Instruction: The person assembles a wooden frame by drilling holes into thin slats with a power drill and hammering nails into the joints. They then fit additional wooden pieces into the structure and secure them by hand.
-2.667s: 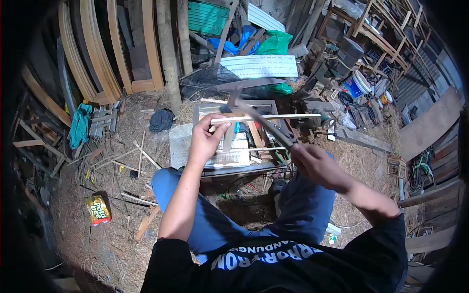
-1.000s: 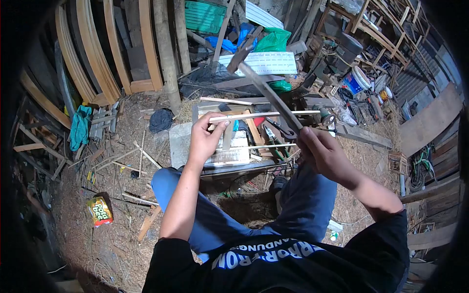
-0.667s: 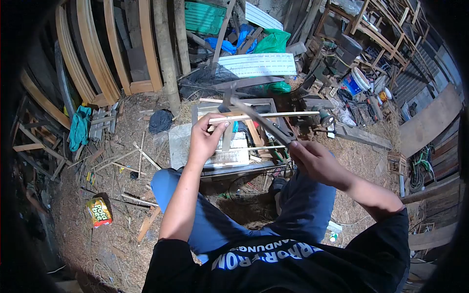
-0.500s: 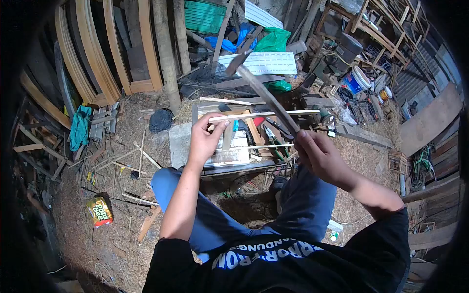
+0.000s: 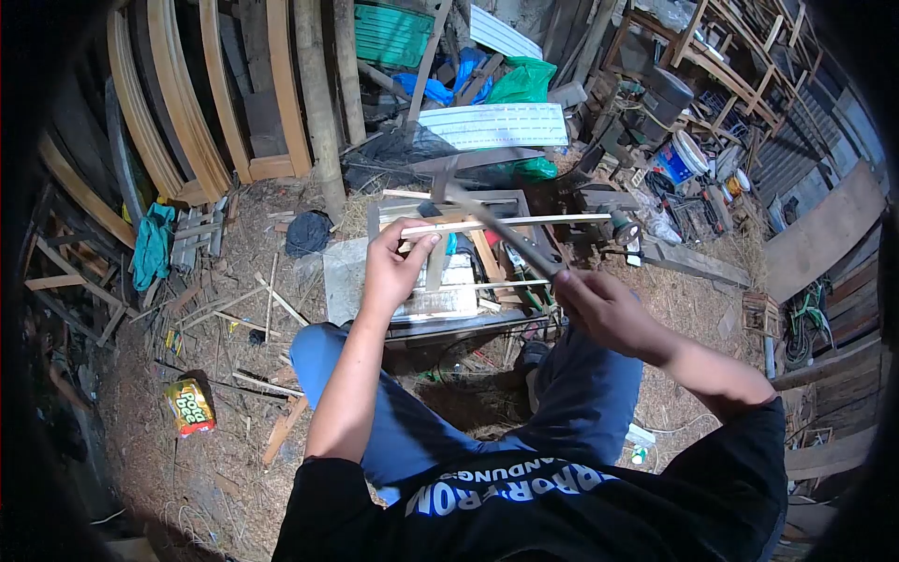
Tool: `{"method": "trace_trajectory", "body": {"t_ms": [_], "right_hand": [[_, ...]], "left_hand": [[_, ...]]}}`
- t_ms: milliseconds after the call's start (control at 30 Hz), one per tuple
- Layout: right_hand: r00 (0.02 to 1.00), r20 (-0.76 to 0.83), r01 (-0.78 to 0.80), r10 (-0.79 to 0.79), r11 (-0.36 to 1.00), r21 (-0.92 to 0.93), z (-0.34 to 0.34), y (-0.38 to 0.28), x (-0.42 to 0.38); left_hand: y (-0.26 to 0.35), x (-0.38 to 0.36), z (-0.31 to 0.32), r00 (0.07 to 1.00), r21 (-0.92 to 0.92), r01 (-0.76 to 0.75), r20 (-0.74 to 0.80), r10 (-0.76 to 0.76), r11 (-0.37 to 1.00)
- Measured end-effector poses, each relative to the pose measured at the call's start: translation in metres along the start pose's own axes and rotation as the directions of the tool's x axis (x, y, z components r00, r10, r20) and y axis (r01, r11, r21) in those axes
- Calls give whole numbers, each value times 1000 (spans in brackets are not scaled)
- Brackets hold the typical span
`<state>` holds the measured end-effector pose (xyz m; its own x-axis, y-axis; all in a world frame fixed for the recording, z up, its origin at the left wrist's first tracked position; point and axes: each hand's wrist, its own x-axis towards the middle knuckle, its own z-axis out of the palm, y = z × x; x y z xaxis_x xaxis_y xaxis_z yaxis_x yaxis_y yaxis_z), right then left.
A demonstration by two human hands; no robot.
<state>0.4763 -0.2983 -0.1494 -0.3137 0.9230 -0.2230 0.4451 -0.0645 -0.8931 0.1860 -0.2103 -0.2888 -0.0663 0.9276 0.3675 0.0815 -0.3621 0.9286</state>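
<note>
My left hand (image 5: pixel 401 255) is closed round the left end of a thin wooden strip (image 5: pixel 524 223), at its joint with a short upright piece (image 5: pixel 435 262). A second thin strip (image 5: pixel 496 284) runs below, at the other end of that piece. My right hand (image 5: pixel 599 300) grips the handle of a hammer (image 5: pixel 510 236). The hammer's blurred head hangs just above and beyond the joint near my left fingers; I cannot make out whether it touches. Under the strips is a low work surface (image 5: pixel 346 281) with a pale block and tools on it.
Loose wood scraps and sticks lie on the floor left of my legs, near a yellow snack packet (image 5: pixel 190 406). Curved wooden frames (image 5: pixel 183 103) lean at the upper left. A white bucket (image 5: pixel 684 157) and a long plank (image 5: pixel 698 259) are on the right.
The hammer head has swung down toward the joint by my left hand, and my right hand has dropped slightly leftward. My left hand and the strips look almost unmoved.
</note>
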Motion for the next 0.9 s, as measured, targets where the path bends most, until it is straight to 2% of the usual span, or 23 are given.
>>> {"method": "trace_trajectory", "body": {"t_ms": [100, 233, 333, 433, 533, 633, 733, 900], "right_hand": [[995, 27, -96, 97, 995, -14, 2, -4, -1], [1000, -13, 22, -21, 996, 91, 1, -14, -2], [998, 56, -2, 0, 1000, 29, -2, 7, 6], [999, 33, -26, 26, 1000, -3, 0, 6, 4], [999, 35, -42, 42, 999, 21, -2, 5, 5], [997, 50, -60, 61, 998, -19, 3, 0, 3], [999, 32, -12, 11, 1000, 8, 5, -1, 0], [997, 44, -64, 65, 997, -37, 2, 3, 2]], "left_hand": [[-3, 1, -1, 1000, 24, -22, 3, 22, 999], [-5, 1, 0, 1000, -65, -25, 7, 26, 998], [-4, 1, -1, 1000, 53, -29, 0, 29, 998], [-1, 1, 0, 1000, 24, 8, 3, -8, 1000], [-4, 1, -1, 999, 40, -48, 4, 48, 998], [0, 0, 0, 997, 25, 71, -10, -71, 997], [-4, 2, -1, 1000, 37, -6, 5, 6, 999], [-8, 1, 0, 1000, 13, 10, 1, -10, 1000]]}}
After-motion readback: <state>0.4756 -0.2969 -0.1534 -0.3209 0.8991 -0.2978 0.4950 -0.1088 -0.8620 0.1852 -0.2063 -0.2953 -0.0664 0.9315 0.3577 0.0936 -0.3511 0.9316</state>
